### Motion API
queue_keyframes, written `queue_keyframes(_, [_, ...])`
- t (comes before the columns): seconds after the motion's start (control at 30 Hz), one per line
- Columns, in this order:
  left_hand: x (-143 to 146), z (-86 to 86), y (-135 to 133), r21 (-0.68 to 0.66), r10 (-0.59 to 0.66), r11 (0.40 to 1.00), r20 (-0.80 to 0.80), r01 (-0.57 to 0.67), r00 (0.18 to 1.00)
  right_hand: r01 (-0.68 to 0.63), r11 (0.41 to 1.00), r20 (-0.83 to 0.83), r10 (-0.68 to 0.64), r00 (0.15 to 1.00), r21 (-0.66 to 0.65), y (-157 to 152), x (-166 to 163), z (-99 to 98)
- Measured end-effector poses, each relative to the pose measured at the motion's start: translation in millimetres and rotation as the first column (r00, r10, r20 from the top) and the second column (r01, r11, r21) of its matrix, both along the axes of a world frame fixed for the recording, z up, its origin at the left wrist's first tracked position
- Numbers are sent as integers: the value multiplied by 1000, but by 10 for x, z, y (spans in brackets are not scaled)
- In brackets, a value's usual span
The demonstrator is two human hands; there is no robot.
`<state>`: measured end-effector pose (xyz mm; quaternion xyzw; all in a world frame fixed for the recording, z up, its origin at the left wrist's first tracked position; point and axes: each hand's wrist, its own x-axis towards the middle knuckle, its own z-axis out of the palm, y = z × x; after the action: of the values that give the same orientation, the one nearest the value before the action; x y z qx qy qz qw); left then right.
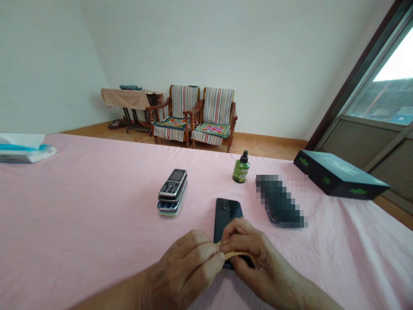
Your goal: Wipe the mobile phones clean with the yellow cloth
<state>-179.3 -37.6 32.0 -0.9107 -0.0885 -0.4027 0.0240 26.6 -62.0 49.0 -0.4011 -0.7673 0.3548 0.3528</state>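
Both my hands meet low in the middle of the view, over a black smartphone (228, 211) lying on its back-up side, its camera block at the top left. My left hand (193, 262) is closed, its fingertips pinching one end of a thin yellow strip (237, 254). With fingers curled, my right hand (254, 254) grips the same strip from the other side. The strip bows slightly across the lower phone; whether it is a band or a folded cloth I cannot tell. My fingers cover the phone's lower part.
A stack of keypad phones (173, 189) stands to the left on the pink cloth (80, 224). Beyond are a green spray bottle (241, 168), a blurred-out dark stack (279, 202), a black box (342, 174) and a tissue pack (26, 148). Two chairs (213, 116) stand behind.
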Motion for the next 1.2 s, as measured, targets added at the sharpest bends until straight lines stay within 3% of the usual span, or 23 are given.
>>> queue_keyframes(0.17, [7,0,-3,-46,-34,998,2,34,999,-8,999,-45,10,999,33,-14,24,18])
queue_keyframes(0.27, [-4,-35,14,-65,-5,998,-7,5,1000,-54,998,-56,52,997,-32,-19,42,-6])
queue_keyframes(0.4, [-21,-75,80,-83,86,992,-96,-94,992,-146,985,-51,142,989,-91,3,61,-95])
queue_keyframes(0.63, [15,-91,119,-121,114,981,-279,-153,953,-128,984,-152,109,982,-125,55,34,-135])
queue_keyframes(0.77, [11,-128,126,-128,146,973,-309,-194,940,-61,968,-288,-13,958,-245,85,71,-141])
queue_keyframes(0.9, [-3,-173,206,-267,205,930,-190,-252,960,140,938,-371,-259,892,-318,182,160,-119])
queue_keyframes(1.07, [37,-150,237,-480,334,810,-98,-338,938,383,786,-350,-576,739,-485,248,235,-81])
queue_keyframes(1.2, [144,-102,149,-642,296,682,-194,-349,935,364,750,-332,-598,729,-553,214,209,-60])
